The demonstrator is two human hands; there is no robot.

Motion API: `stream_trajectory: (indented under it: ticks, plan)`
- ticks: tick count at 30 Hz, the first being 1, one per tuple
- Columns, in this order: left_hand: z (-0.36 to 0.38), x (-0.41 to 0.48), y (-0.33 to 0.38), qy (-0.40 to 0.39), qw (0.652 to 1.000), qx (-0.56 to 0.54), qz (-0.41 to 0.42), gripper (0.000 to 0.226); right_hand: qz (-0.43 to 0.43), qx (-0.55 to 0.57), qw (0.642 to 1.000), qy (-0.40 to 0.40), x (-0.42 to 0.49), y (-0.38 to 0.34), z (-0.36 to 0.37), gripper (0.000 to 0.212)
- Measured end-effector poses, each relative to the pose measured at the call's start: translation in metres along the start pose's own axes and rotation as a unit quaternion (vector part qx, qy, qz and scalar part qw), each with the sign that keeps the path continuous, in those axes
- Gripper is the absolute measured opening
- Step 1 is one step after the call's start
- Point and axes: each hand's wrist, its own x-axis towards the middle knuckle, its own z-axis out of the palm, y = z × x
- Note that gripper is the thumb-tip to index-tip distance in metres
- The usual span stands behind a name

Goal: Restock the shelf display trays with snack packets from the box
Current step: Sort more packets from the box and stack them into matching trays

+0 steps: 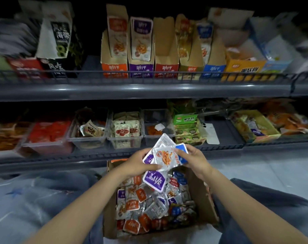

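Holding a messy bunch of snack packets [165, 159] over the box [198, 192], the left grip [137, 162] and right grip [193, 160] might let the hanging purple packet [154, 180] slip out.

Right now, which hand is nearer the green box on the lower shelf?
Right. The right hand is just below the green box; the left hand is farther down-left.

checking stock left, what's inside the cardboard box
The cardboard box holds a loose heap of snack packets, orange, purple and blue. They hide its floor, and the held packets cover its far end.
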Motion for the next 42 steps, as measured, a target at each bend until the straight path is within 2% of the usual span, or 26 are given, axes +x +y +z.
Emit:
stream_trajectory:
  ticks: [5, 8, 10, 12, 16, 19, 23, 25, 28, 31, 34, 39, 42]
  plan:
    - [-0.011, -0.006, 0.023, 0.100, 0.993, -0.057, 0.017, 0.035, -0.058, -0.024, 0.998, 0.020, -0.007, -0.030, -0.004, 0.030]
    - [-0.011, -0.007, 0.031, 0.122, 0.989, -0.080, 0.023, 0.031, -0.098, -0.067, 0.993, 0.013, -0.010, -0.042, 0.002, 0.028]
    - [-0.007, -0.005, 0.034, 0.128, 0.985, -0.109, 0.029, 0.032, -0.093, -0.067, 0.993, 0.008, -0.011, -0.047, 0.013, 0.029]
    - [-0.002, -0.004, 0.036, 0.134, 0.981, -0.134, 0.035, 0.034, -0.048, -0.049, 0.998, -0.002, -0.012, -0.049, 0.023, 0.032]
    - [0.000, -0.006, 0.041, 0.108, 0.982, -0.154, 0.013, 0.026, -0.015, -0.079, 0.997, 0.000, -0.010, -0.050, 0.029, 0.037]
    - [-0.007, -0.009, 0.044, 0.064, 0.990, -0.127, -0.013, 0.023, -0.050, -0.068, 0.996, 0.032, -0.013, -0.054, 0.029, 0.038]
    - [-0.008, -0.011, 0.049, -0.024, 0.996, -0.074, -0.038, 0.034, -0.106, -0.075, 0.990, 0.052, -0.016, -0.063, 0.033, 0.032]
    - [-0.008, -0.010, 0.056, -0.009, 0.996, -0.087, -0.018, 0.035, -0.109, -0.056, 0.991, 0.048, -0.017, -0.075, 0.035, 0.032]
    - [-0.012, -0.009, 0.078, 0.024, 0.989, -0.148, 0.010, 0.024, -0.088, -0.001, 0.996, 0.024, -0.021, -0.104, 0.033, 0.029]
    - [-0.015, -0.006, 0.100, 0.014, 0.975, -0.223, 0.009, 0.026, -0.078, 0.029, 0.996, 0.022, -0.020, -0.130, 0.031, 0.031]
    - [-0.013, -0.004, 0.126, -0.012, 0.973, -0.226, 0.034, 0.028, -0.099, 0.075, 0.991, 0.052, -0.018, -0.157, 0.028, 0.035]
    - [-0.008, 0.007, 0.164, 0.014, 0.953, -0.299, 0.054, 0.030, -0.153, 0.129, 0.972, 0.122, -0.016, -0.189, 0.029, 0.039]
    - [-0.009, 0.016, 0.183, 0.019, 0.946, -0.313, 0.088, 0.033, -0.178, 0.119, 0.968, 0.128, -0.013, -0.208, 0.024, 0.036]
